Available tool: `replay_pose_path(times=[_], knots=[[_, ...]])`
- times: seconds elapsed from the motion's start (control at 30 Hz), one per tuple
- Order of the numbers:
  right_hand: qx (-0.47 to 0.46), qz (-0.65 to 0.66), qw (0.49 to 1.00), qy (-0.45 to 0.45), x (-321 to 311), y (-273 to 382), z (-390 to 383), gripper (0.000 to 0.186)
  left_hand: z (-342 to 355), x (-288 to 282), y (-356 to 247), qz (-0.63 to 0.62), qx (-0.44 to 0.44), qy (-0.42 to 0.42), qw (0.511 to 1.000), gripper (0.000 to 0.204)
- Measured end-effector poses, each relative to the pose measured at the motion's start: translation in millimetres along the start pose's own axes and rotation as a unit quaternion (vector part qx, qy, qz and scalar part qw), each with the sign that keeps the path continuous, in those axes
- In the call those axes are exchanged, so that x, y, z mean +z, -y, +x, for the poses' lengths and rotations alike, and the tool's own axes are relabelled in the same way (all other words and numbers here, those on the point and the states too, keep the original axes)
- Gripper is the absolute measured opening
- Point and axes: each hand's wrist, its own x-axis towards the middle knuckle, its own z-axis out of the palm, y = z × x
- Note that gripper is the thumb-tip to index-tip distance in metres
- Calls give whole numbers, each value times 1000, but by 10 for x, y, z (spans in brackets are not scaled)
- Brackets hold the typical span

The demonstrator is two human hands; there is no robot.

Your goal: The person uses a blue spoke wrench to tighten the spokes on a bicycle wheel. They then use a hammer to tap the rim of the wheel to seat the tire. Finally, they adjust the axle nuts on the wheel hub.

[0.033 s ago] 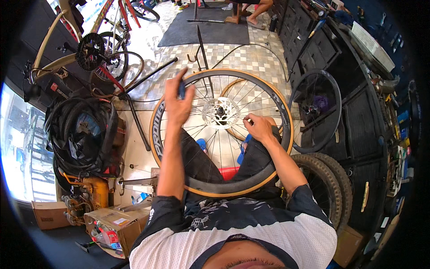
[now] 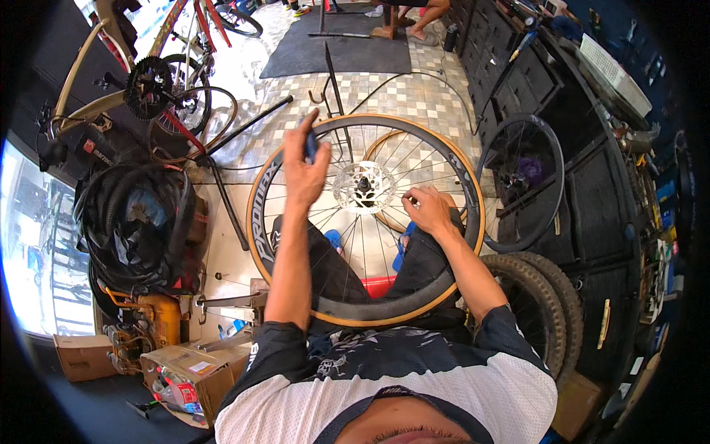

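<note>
A bicycle wheel (image 2: pixel 460 244) with a dark deep rim, tan tyre edge and thin spokes lies across my lap. A silver disc brake rotor (image 2: pixel 342 194) surrounds its dark hub (image 2: pixel 364 185). Over the wheel's far left, my left hand (image 2: pixel 302 174) is closed round a small blue object (image 2: pixel 310 146), mostly hidden by the fingers; its kind cannot be made out. My right hand (image 2: pixel 429 213) is over the spokes, right of the rotor, fingertips pinched together. Whether a spoke or something small is between them is too fine to tell.
A black repair stand post (image 2: pixel 334 81) rises just beyond the wheel. Another wheel (image 2: pixel 556 177) leans against dark cabinets (image 2: pixel 518 92) at right, above knobbly tyres (image 2: pixel 566 311). Left are bicycles (image 2: pixel 148 89), a black tyre pile (image 2: pixel 118 229) and a cardboard box (image 2: pixel 211 374). Someone's leg (image 2: pixel 429 18) shows far back.
My left hand has shifted slightly to the right with the blue object. My right hand stays in nearly the same place, and the wheel has hardly moved.
</note>
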Motion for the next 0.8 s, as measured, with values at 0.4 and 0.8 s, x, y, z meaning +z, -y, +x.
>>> replay_pose_path(times=[0.4,0.8], knots=[[-167,69,978,-107,-458,802,404,66,-84,534,453,-305,-124,67,942,66],[-271,73,958,-49,-398,1327,1084,75,-115,555,253,-343,-109,136,923,85]])
